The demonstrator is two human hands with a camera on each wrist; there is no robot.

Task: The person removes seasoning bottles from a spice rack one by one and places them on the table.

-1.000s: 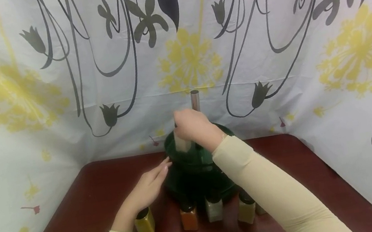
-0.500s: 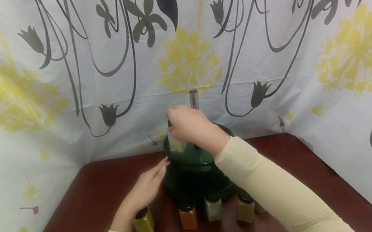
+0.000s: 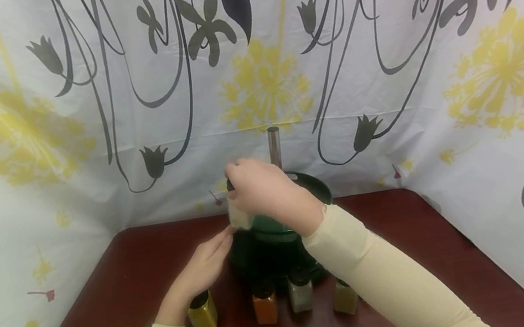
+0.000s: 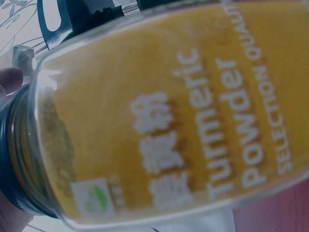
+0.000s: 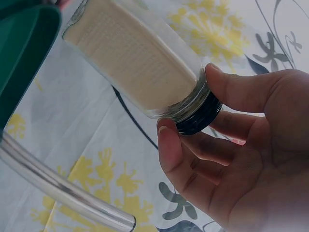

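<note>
My right hand (image 3: 266, 191) grips a glass jar of beige powder (image 5: 137, 53) by its black lid (image 5: 200, 113). In the head view, that jar overlaps the left rim of a green round tiered rack (image 3: 311, 179), which has a metal pole (image 3: 275, 147) standing up from it. Fingers straight, my left hand (image 3: 205, 263) reaches to the rack's left side, its fingertips right below the jar. A jar of turmeric powder (image 4: 159, 116) fills most of the left wrist view; in the head view this yellow jar (image 3: 204, 314) stands beside my left wrist.
In front of the rack stand an orange jar (image 3: 265, 305), a pale grey jar (image 3: 302, 295) and an olive jar (image 3: 344, 298), the last partly behind my right sleeve. They stand on a dark red table (image 3: 124, 294). A patterned curtain (image 3: 194, 111) hangs behind.
My right hand has carried the beige jar left and down, from over the rack's upper tier to its left rim. My left hand has shifted slightly left.
</note>
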